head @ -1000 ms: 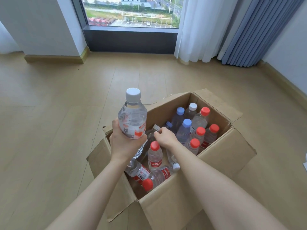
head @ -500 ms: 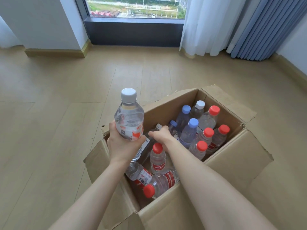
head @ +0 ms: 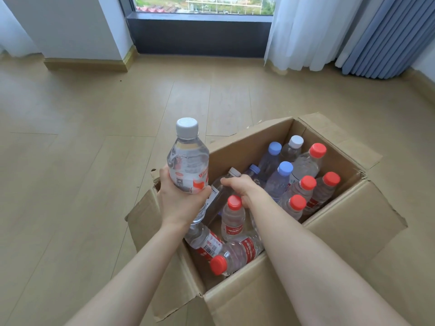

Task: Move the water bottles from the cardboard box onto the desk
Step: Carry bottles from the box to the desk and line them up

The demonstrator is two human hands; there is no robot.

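The left hand (head: 179, 201) gripped an upright white-capped bottle (head: 188, 165) over the box (head: 348, 231) edge; the right hand (head: 244, 189) curled round a leaning bottle (head: 217, 196) inside.

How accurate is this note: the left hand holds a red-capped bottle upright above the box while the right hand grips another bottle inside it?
One detail is wrong: the head view shows the bottle in the left hand has a white cap, not red. The rest holds: upright above the cardboard box, right hand gripping a leaning bottle inside.
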